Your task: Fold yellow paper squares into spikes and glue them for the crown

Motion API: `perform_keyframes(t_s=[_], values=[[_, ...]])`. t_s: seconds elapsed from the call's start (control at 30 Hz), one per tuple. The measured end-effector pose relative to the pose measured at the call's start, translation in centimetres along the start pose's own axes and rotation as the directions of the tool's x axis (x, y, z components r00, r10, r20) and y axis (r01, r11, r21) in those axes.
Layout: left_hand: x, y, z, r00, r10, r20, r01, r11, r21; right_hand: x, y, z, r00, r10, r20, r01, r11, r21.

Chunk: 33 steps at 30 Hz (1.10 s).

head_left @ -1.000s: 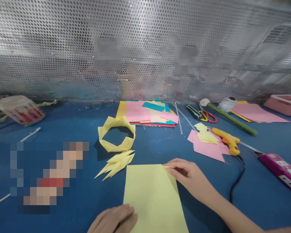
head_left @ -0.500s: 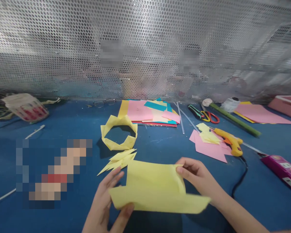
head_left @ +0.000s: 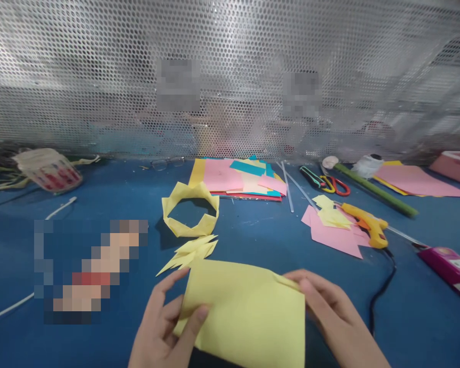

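Between my hands is a sheet of yellow paper (head_left: 249, 312), raised at the table's near side. My left hand (head_left: 168, 322) grips its left edge, thumb on the front and fingers behind. At the upper right corner, my right hand (head_left: 325, 306) pinches the paper, where the edge is slightly folded over. Beyond the sheet stands a yellow paper ring (head_left: 191, 230) with a zigzag rim. Several pointed yellow paper pieces (head_left: 193, 250) lie between the ring and the sheet.
Coloured paper sheets (head_left: 218, 174) are stacked at the back. To the right lie a yellow glue gun (head_left: 368, 225), pink paper scraps (head_left: 337, 237), scissors (head_left: 337, 186), a green stem (head_left: 375, 189) and a purple power strip (head_left: 452, 271). A white-and-red basket (head_left: 49, 171) and a blurred-out patch (head_left: 99, 266) are at left.
The curled lower flap of the yellow sheet has opened out, so the sheet now hangs flatter toward me. My right hand has moved lower and slightly right.
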<state>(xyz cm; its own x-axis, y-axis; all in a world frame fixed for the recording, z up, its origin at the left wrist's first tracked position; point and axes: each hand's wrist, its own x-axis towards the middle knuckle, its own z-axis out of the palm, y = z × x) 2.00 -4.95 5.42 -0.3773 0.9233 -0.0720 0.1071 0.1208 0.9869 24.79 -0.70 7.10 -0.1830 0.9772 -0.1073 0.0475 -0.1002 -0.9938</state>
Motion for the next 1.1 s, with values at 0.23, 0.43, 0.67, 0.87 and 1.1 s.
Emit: perform_keyframes(t_s=[0.23,0.43,0.67,0.87,1.1], values=[[0.5,-0.9,-0.2,0.985,0.061,0.164,-0.077,0.993,0.089,-1.7,0.2,2.2,0.988,0.089,-0.128,-0.084,0.995,0.045],[1.7,-0.8,-1.9,0.909,0.34,0.24,-0.407,0.845,0.347,-1.3,-0.6,3.3,0.966,0.1,-0.237,-0.139,0.978,-0.157],[3.3,2.9,-1.1,0.597,0.571,0.563,-0.79,0.298,0.536,-0.7,-0.8,4.4,0.994,0.04,-0.104,-0.05,0.994,-0.097],[3.8,4.6,-0.8,0.629,0.4,0.667,-0.776,0.375,0.507,-1.0,-1.5,4.6,0.991,0.074,-0.108,-0.077,0.997,-0.03],[3.8,5.1,-1.5,0.682,0.026,0.731,-0.619,0.553,0.558,-1.5,-2.0,4.9,0.979,0.146,-0.141,-0.133,0.986,0.099]])
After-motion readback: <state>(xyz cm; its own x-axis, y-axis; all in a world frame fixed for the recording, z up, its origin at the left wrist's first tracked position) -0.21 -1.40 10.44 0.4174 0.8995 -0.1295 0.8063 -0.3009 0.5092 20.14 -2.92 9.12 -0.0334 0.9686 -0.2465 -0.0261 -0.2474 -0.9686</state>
